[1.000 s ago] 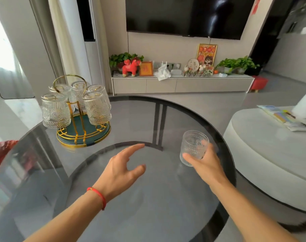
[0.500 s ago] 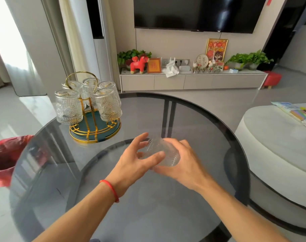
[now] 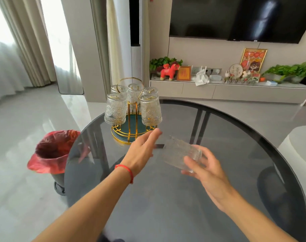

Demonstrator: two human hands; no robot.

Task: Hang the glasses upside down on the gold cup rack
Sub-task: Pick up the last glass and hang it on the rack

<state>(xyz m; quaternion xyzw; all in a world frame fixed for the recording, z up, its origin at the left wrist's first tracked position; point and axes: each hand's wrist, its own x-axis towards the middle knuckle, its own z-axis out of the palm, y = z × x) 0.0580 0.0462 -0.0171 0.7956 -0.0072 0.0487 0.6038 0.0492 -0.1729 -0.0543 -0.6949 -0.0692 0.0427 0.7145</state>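
Right hand (image 3: 205,169) holds tilted glass (image 3: 179,155) beside rack (image 3: 131,109).

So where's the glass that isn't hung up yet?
The loose glass is tilted on its side above the round table, held in the right hand, with the left hand beside it, just in front of the gold rack.

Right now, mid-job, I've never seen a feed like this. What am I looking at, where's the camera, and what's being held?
There is no machine here: these are a person's two bare hands. The single picture comes from a wide-angle camera worn on the head, looking forward and down. The right hand holds a clear patterned glass, tilted on its side above the table. The left hand, with a red string at the wrist, is open beside the glass; whether it touches it is unclear. On the dark round glass table stands the gold cup rack, with five glasses showing on it, hung upside down. A red-lined bin stands on the floor at left.
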